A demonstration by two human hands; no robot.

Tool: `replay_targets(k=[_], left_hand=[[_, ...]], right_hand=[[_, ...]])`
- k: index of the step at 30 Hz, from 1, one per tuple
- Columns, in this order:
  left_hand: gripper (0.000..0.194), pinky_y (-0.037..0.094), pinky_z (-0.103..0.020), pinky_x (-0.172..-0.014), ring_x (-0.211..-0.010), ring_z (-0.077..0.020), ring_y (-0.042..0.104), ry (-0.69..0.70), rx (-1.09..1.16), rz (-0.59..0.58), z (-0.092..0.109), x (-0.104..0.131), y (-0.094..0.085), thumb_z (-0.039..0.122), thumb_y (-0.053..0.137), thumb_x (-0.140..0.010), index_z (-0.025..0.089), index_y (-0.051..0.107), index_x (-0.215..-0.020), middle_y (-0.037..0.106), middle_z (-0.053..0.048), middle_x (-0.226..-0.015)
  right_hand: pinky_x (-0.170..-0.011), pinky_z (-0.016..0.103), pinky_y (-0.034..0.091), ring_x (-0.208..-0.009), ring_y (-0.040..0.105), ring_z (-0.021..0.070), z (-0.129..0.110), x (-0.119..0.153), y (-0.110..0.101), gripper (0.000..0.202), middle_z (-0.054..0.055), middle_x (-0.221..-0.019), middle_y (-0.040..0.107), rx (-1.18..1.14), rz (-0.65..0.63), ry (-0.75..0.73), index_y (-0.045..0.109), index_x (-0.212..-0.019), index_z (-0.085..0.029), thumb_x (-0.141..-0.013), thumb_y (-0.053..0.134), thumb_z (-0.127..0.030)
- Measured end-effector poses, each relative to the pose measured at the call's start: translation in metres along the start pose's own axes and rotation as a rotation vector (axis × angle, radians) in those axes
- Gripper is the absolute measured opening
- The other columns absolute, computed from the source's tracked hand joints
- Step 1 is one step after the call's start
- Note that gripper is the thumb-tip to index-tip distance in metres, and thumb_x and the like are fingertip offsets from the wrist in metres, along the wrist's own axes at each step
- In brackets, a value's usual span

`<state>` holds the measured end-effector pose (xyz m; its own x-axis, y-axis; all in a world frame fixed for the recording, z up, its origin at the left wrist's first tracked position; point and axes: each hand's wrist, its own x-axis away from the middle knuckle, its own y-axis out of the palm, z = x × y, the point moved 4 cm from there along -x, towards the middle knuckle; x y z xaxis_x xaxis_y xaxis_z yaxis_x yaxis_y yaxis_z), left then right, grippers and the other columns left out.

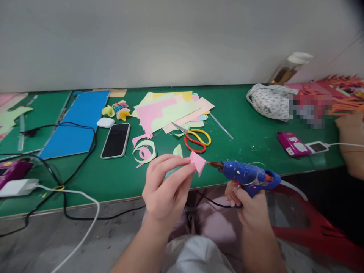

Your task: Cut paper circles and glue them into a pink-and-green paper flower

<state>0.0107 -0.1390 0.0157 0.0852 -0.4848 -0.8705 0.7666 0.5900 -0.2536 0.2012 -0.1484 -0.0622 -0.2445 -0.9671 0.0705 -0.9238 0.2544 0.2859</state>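
Observation:
Between the fingertips of my left hand (167, 185) is a small folded pink paper piece (198, 163), held up over the table's front edge. My right hand (247, 201) is wrapped round the handle of a blue hot glue gun (244, 173), whose nozzle points left and is at the paper's right edge. A clear glue stick (294, 189) sticks out of the gun's back. Beyond my hands lie scissors (196, 138) with red and yellow handles, touching a pile of coloured paper sheets (170, 110). Curled paper strips (144, 151) lie just past my left hand.
A phone (115, 141), a white earbud case (105, 122), small paper flowers (118, 110) and a blue board (78, 125) are on the left. Cables (64, 189) hang over the front edge. To the right are a purple power socket (292, 145), a cloth bag (269, 101) and another person's arm (351, 144).

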Motion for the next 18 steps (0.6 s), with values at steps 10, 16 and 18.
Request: replay_targets(k=[10,16,18], left_hand=[[0.027,0.053,-0.035,-0.076,-0.088,-0.0183,0.062,-0.002,0.005,-0.002,-0.0007,0.0005,0.0010,0.000,0.070,-0.070,0.020,0.068,-0.088,0.068,-0.003,-0.089],[0.027,0.053,-0.035,-0.077,-0.087,-0.0184,0.062,-0.010,0.005,0.009,-0.0008,0.0006,0.0007,0.001,0.069,-0.071,0.022,0.067,-0.088,0.068,-0.002,-0.089],[0.026,0.053,-0.035,-0.077,-0.087,-0.0184,0.062,-0.010,0.010,0.009,-0.0009,0.0006,0.0006,0.001,0.069,-0.071,0.021,0.068,-0.087,0.068,-0.002,-0.089]], right_hand=[[-0.040,0.019,0.036,-0.033,0.044,0.0066,-0.0013,0.0002,-0.0006,0.016,-0.009,-0.037,0.044,-0.019,-0.019,-0.004,0.055,-0.059,-0.020,-0.069,0.064,-0.012],[-0.040,0.020,0.036,-0.034,0.045,0.0068,-0.0004,-0.0002,-0.0006,0.016,-0.009,-0.038,0.045,-0.020,-0.010,-0.013,0.055,-0.058,-0.019,-0.069,0.064,-0.011],[-0.039,0.020,0.036,-0.033,0.044,0.0068,-0.0004,-0.0001,-0.0008,0.015,-0.009,-0.038,0.044,-0.026,-0.007,-0.015,0.055,-0.059,-0.020,-0.068,0.064,-0.011]])
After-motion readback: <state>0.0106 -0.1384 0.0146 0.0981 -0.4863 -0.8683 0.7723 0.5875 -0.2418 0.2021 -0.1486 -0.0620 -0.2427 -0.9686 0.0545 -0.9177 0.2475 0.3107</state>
